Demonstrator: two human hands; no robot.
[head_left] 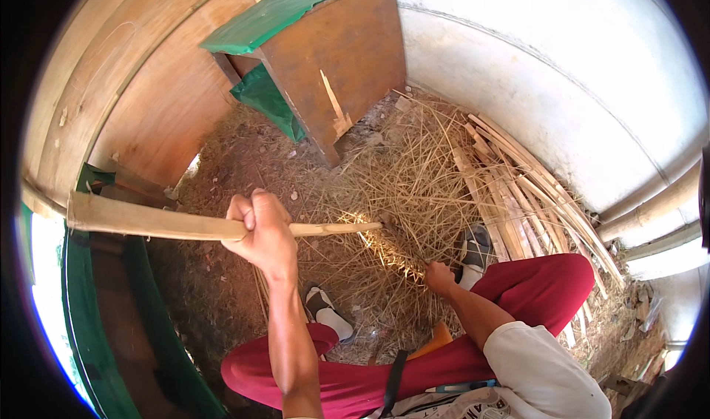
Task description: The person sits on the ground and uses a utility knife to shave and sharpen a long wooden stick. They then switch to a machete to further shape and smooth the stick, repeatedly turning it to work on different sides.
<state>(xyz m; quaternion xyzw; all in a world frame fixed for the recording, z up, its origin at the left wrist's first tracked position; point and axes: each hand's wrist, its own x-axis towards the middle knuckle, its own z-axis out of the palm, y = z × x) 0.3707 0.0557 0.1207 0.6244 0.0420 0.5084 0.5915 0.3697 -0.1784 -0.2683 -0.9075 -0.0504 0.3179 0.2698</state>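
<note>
My left hand [262, 230] is closed around a long, pale bamboo strip [155, 221], held nearly level. The strip's broad end points left, and its narrow end reaches over the straw-like shavings on the ground. My right hand [441, 278] is closed, low beside my right shoe, on what looks like a dark knife [403, 247]. Its blade runs up and left, close to the strip's narrow tip; whether the two touch I cannot tell. The handle is hidden in my fist.
Shavings [414, 160] cover the ground before me. Split bamboo strips [518, 197] lie piled by the white wall [562, 42]. A brown wooden cabinet [340, 56] with a green cover stands ahead. Green-edged framing [140, 293] is at left. My legs and shoes flank the work area.
</note>
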